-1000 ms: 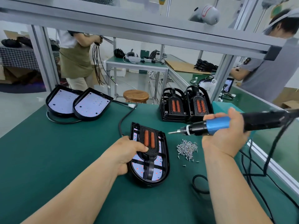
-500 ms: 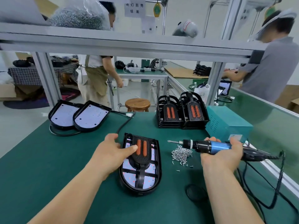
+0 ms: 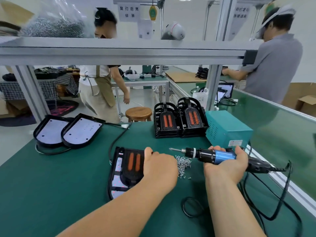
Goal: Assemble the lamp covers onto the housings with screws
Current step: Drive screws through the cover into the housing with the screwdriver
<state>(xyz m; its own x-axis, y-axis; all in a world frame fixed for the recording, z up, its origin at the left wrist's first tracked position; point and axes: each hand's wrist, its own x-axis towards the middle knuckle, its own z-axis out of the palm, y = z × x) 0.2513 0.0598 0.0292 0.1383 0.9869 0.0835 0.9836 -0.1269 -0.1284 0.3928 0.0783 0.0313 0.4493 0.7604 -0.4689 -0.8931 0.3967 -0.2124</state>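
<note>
Green desk (image 3: 51, 185) carries the lamp cover (image 3: 134, 163) seated on its housing (image 3: 118, 168), the left hand (image 3: 159, 166) lying over the cover's right edge with fingers hidden, grip impossible to tell, just beside loose screws (image 3: 183, 164), while the right hand (image 3: 225, 165) curls around the electric screwdriver (image 3: 213, 155), held level.

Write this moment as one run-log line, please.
left hand: rests on lamp cover, fingers hidden | right hand: grips electric screwdriver, bit points left | screws: loose pile between hands
</note>
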